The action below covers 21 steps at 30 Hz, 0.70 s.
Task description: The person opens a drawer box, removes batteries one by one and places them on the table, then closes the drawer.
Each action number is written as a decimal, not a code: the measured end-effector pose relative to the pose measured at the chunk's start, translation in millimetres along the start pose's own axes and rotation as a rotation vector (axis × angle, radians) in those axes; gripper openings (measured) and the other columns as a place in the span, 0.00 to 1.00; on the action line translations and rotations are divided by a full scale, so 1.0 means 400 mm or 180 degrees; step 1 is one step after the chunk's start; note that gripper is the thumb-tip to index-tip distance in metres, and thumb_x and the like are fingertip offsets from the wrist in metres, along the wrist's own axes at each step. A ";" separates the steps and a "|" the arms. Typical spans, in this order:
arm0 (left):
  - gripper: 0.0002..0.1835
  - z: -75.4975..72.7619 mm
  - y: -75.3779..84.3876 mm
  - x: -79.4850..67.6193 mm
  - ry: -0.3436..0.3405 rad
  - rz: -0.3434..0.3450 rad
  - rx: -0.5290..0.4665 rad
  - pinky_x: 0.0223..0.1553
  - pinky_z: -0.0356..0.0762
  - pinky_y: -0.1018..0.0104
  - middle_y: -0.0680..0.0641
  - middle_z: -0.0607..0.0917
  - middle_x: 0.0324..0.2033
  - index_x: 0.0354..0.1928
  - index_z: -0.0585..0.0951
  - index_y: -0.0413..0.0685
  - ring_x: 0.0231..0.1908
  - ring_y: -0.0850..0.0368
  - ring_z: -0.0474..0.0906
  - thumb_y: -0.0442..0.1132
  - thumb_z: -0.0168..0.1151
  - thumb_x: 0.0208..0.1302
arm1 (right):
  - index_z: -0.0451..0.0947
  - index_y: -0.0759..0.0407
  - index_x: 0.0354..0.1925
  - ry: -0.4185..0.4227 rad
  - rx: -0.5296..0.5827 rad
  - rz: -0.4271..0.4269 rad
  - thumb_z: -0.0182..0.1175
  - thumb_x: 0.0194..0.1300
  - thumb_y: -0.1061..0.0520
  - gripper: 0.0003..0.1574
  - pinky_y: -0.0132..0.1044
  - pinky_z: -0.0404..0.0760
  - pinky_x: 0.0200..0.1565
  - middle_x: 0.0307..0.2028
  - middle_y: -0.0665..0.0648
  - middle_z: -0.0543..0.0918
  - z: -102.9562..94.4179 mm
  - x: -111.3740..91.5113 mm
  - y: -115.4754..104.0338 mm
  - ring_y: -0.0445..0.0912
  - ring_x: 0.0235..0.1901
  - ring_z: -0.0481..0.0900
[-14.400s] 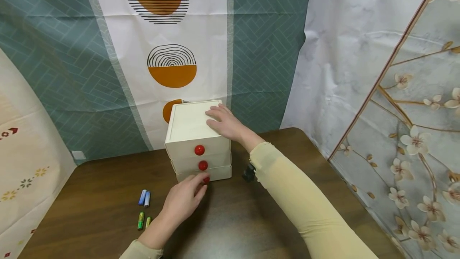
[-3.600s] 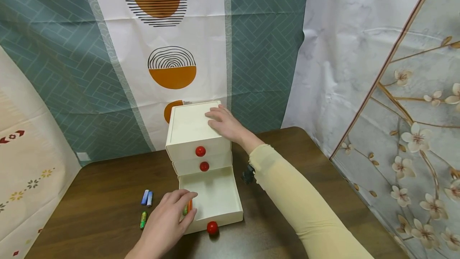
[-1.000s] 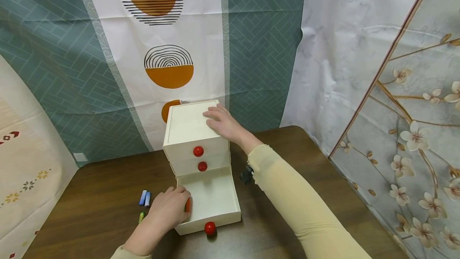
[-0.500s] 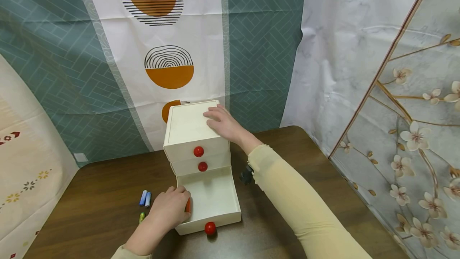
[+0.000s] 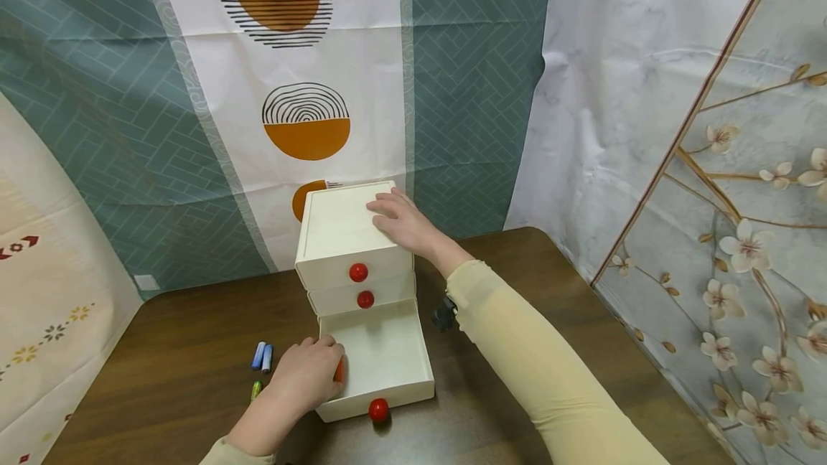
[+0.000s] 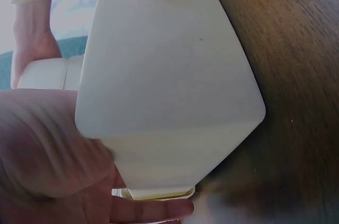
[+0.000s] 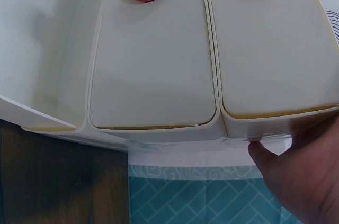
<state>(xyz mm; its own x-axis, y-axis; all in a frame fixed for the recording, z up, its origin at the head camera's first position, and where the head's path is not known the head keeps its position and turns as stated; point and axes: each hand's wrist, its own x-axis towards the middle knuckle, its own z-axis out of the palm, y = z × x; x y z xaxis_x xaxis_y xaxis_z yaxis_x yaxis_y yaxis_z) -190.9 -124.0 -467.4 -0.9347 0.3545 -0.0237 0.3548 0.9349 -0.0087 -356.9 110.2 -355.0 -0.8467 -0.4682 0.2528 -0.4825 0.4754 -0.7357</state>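
A white three-drawer cabinet (image 5: 342,224) with red ball knobs stands on the table; its bottom drawer (image 5: 388,395) is pulled out. My left hand (image 5: 305,373) lies across that drawer's left wall. An orange piece (image 5: 339,369) shows at its thumb and fingertips, inside the drawer. The hand covers most of it, so its kind and whether it is pinched stay unclear. In the left wrist view one finger (image 6: 153,211) reaches down outside the drawer's side. My right hand (image 5: 403,221) rests on the cabinet top's right edge, thumb (image 7: 262,154) at the edge in the right wrist view.
Two blue-and-white batteries (image 5: 258,355) lie on the table left of the drawer. A green battery (image 5: 256,390), partly hidden by my left arm, lies nearer. A patterned cloth (image 5: 481,92) hangs right behind the cabinet. The brown table (image 5: 510,350) extends right.
Since the first frame my left hand has left the bottom knob, the bottom drawer has come out, and one green battery has gone from the table. Over the last second both hands stay still.
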 end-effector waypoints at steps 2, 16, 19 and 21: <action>0.20 0.001 0.000 0.000 -0.0003 0.0006 -0.0006 0.40 0.85 0.44 0.45 0.84 0.39 0.43 0.87 0.44 0.37 0.44 0.79 0.44 0.87 0.54 | 0.73 0.57 0.80 0.0001 0.0003 0.0002 0.50 0.87 0.48 0.32 0.53 0.43 0.84 0.85 0.56 0.61 0.000 0.000 0.000 0.48 0.88 0.37; 0.20 -0.005 0.001 -0.008 0.0145 0.0048 -0.0173 0.36 0.83 0.51 0.48 0.85 0.39 0.44 0.87 0.45 0.32 0.51 0.78 0.46 0.86 0.56 | 0.73 0.57 0.80 0.0009 -0.0013 0.0015 0.50 0.87 0.47 0.32 0.53 0.43 0.84 0.85 0.56 0.61 0.001 0.003 0.001 0.47 0.88 0.37; 0.22 -0.014 0.003 -0.015 0.0226 0.0059 -0.0228 0.37 0.84 0.52 0.48 0.86 0.42 0.47 0.88 0.44 0.32 0.53 0.80 0.46 0.87 0.56 | 0.73 0.57 0.79 0.0010 -0.0001 0.0029 0.50 0.87 0.48 0.32 0.53 0.43 0.84 0.85 0.56 0.61 0.001 0.001 -0.001 0.47 0.88 0.37; 0.23 -0.019 0.004 -0.021 0.0300 0.0080 -0.0255 0.37 0.85 0.53 0.47 0.87 0.44 0.48 0.89 0.43 0.33 0.53 0.81 0.46 0.87 0.55 | 0.73 0.57 0.80 0.0012 0.0001 0.0038 0.50 0.87 0.48 0.32 0.54 0.43 0.84 0.85 0.56 0.61 0.001 -0.001 -0.002 0.47 0.88 0.37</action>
<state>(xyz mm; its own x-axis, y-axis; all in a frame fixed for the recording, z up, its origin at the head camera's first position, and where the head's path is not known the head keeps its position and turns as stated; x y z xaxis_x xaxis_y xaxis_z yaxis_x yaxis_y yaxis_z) -182.5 -125.3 -459.7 -0.9246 0.3743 0.0711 0.3789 0.9227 0.0706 -356.0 109.7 -354.8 -0.8533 -0.4596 0.2463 -0.4723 0.4807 -0.7389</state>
